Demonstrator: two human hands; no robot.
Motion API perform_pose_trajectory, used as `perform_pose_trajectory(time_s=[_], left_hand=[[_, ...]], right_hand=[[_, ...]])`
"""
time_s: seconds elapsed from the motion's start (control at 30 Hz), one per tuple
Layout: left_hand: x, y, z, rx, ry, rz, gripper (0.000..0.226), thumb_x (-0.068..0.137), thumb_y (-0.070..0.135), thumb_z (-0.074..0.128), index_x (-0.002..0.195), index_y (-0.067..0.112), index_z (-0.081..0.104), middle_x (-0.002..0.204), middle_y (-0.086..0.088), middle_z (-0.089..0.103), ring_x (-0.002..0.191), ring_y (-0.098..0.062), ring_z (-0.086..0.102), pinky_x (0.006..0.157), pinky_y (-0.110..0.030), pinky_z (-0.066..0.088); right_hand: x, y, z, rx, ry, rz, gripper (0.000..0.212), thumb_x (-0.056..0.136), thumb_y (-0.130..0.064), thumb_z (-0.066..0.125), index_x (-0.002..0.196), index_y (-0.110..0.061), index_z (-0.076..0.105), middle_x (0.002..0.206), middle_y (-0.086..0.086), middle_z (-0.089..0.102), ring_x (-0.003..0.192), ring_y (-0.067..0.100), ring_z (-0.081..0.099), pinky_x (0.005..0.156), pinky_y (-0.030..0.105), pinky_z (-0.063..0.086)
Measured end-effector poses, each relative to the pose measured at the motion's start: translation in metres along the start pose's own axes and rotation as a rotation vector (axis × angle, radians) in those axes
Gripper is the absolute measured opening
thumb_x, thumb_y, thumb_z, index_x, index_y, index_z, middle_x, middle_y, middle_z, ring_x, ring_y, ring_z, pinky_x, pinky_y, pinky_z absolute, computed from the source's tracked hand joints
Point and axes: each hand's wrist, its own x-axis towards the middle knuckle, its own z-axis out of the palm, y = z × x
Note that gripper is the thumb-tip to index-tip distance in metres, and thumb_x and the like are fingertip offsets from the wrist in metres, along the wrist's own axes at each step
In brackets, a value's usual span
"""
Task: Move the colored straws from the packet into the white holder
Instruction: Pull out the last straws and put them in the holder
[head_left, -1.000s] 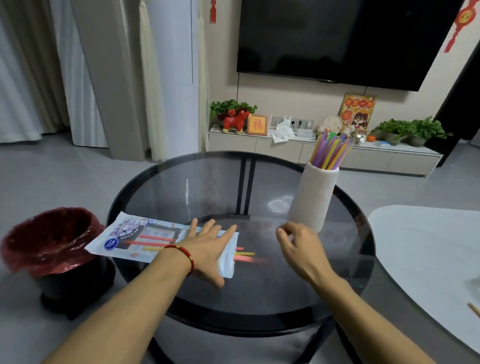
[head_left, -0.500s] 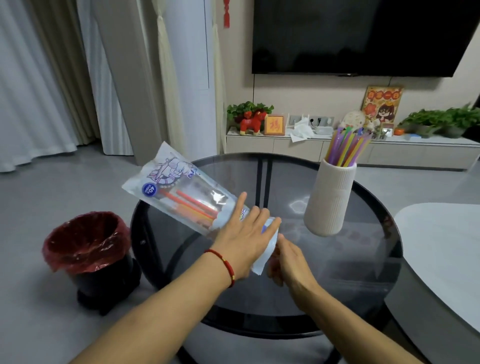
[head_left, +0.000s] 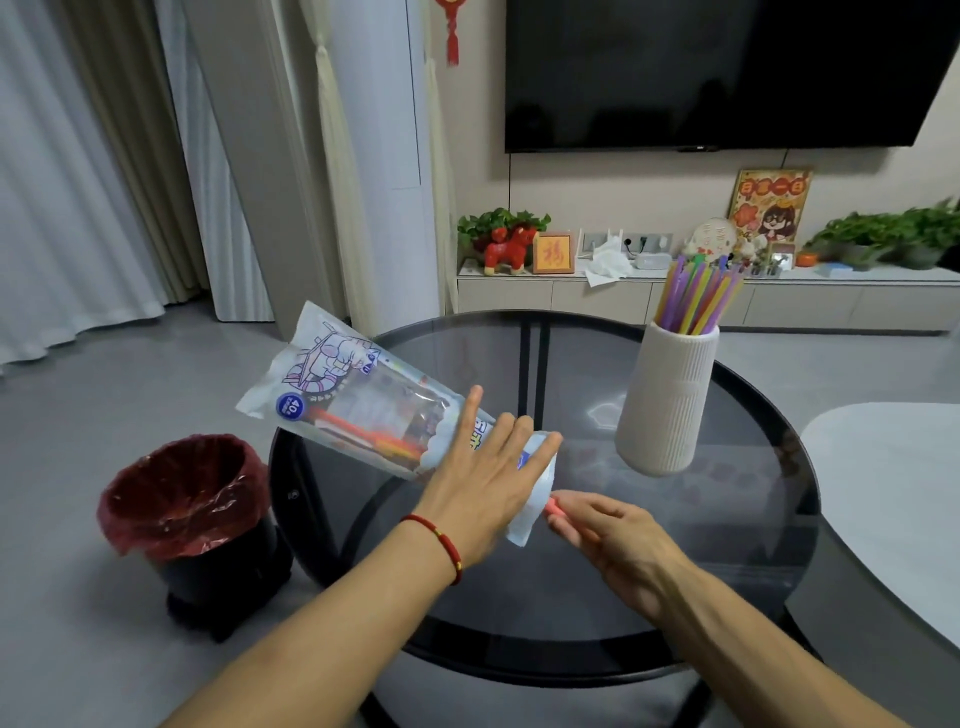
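The left hand (head_left: 483, 478) grips the packet (head_left: 363, 405), tilted toward 10 o'clock above the desk (head_left: 571, 597). The right hand (head_left: 608, 535) pinches a pink straw (head_left: 554, 506) at its mouth. The white holder (head_left: 670, 400) stands at 2 o'clock.

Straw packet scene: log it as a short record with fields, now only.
packet: clear printed straw packet, lifted off the table, tilted, open end down
left hand: left hand holds the packet's lower end
right hand: right hand pinches a pink-orange straw at the opening
holder: white ribbed holder on the glass table, upright, many straws inside
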Motion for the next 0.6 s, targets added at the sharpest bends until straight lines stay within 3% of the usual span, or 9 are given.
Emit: perform_pose_trajectory(time_s=[0.33, 0.4, 0.5, 0.6], left_hand=[[0.004, 0.001, 0.003, -0.092, 0.033, 0.003, 0.124, 0.064, 0.027, 0.085, 0.156, 0.02, 0.002, 0.149, -0.019, 0.026, 0.139, -0.039, 0.028, 0.113, -0.073, -0.002], [0.005, 0.007, 0.0, -0.081, 0.058, 0.005, 0.124, 0.065, 0.03, 0.085, 0.156, 0.02, 0.002, 0.149, -0.018, 0.026, 0.139, -0.038, 0.028, 0.113, -0.073, -0.005], [0.005, 0.012, 0.001, -0.101, 0.081, -0.028, 0.123, 0.066, 0.034, 0.084, 0.156, 0.018, 0.002, 0.146, -0.016, 0.026, 0.136, -0.035, 0.028, 0.113, -0.072, -0.003], [0.004, 0.013, 0.006, -0.176, 0.072, -0.097, 0.12, 0.066, 0.029, 0.08, 0.156, 0.02, 0.001, 0.145, -0.014, 0.025, 0.137, -0.033, 0.027, 0.113, -0.071, -0.001]], right_hand=[[-0.005, -0.019, -0.024, -0.194, 0.08, -0.062, 0.014, 0.09, 0.003, 0.073, 0.103, 0.006, 0.079, 0.096, 0.021, 0.082, 0.079, 0.032, 0.08, 0.067, 0.028, 0.066], [-0.006, -0.011, -0.018, -0.296, 0.121, -0.127, 0.013, 0.093, -0.003, 0.073, 0.103, 0.002, 0.08, 0.088, 0.014, 0.083, 0.071, 0.027, 0.074, 0.064, 0.029, 0.064], [-0.009, -0.003, -0.005, -0.444, 0.106, -0.212, 0.013, 0.098, -0.016, 0.072, 0.097, -0.009, 0.083, 0.079, 0.0, 0.083, 0.06, 0.01, 0.073, 0.053, 0.017, 0.056], [-0.011, -0.001, 0.004, -0.592, 0.064, -0.274, 0.019, 0.101, -0.025, 0.069, 0.092, -0.016, 0.084, 0.079, -0.005, 0.083, 0.065, 0.001, 0.075, 0.053, 0.011, 0.052]])
